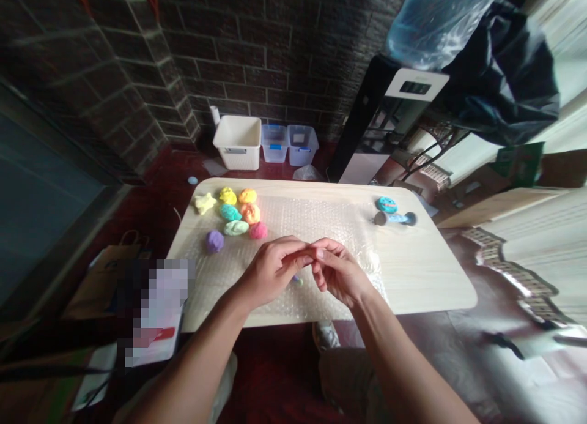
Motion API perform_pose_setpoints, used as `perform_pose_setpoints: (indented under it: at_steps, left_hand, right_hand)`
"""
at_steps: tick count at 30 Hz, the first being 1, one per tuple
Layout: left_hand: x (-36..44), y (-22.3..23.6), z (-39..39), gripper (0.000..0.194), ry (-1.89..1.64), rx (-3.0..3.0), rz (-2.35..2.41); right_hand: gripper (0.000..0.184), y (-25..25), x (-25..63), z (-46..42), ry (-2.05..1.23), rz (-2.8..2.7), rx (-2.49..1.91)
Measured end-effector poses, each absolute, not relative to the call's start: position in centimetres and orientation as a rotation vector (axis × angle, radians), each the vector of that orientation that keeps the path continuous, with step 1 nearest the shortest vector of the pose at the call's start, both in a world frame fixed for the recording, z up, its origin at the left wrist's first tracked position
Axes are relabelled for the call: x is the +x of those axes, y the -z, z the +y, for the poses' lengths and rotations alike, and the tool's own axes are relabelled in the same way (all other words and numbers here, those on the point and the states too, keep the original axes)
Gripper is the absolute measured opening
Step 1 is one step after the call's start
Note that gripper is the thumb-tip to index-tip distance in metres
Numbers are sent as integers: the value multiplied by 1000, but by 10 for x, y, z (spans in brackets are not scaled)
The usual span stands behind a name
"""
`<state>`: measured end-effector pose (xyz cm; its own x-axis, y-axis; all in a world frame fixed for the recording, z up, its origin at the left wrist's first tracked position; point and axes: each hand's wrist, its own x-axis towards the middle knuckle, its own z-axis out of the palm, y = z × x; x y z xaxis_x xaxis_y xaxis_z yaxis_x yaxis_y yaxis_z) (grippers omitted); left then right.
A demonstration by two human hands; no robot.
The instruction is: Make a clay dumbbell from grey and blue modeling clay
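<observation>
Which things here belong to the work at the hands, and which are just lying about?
Work: left hand, right hand, small clay bit, coloured clay lumps, bubble wrap, blue roller.
Lying about: white basket, plastic bins, water bottle.

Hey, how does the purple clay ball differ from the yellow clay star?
The purple ball is rounded and dark, while the yellow star is pale with pointed arms. The ball looks plump; the star looks flatter and more spread out. Both look like modeling clay, and they lie apart.
</observation>
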<state>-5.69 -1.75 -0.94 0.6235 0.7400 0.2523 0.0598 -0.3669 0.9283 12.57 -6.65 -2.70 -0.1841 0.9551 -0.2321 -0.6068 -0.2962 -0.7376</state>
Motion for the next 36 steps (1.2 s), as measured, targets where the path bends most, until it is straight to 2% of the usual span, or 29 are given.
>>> perform_pose_setpoints:
  at_steps: [4, 12, 23, 28, 36]
  left_hand:
    - [-58, 6, -20, 28, -841, 1799, 611]
    - [-55, 6, -19, 32, -835, 1766, 553]
    - [-57, 5, -20, 31, -827, 1782, 558]
    - [-55, 6, -20, 23, -839, 1743, 536]
    - [-55, 4, -21, 29, -859, 1798, 561]
  right_hand:
    - [31, 27, 126, -67, -1777, -584, -801]
    - [42, 33, 128, -69, -1804, -529, -760]
    - [34, 37, 124, -67, -1812, -525, -711]
    - [49, 38, 124, -68, -1856, -538, -678]
    - [41, 43, 123, -68, -1856, -550, -681]
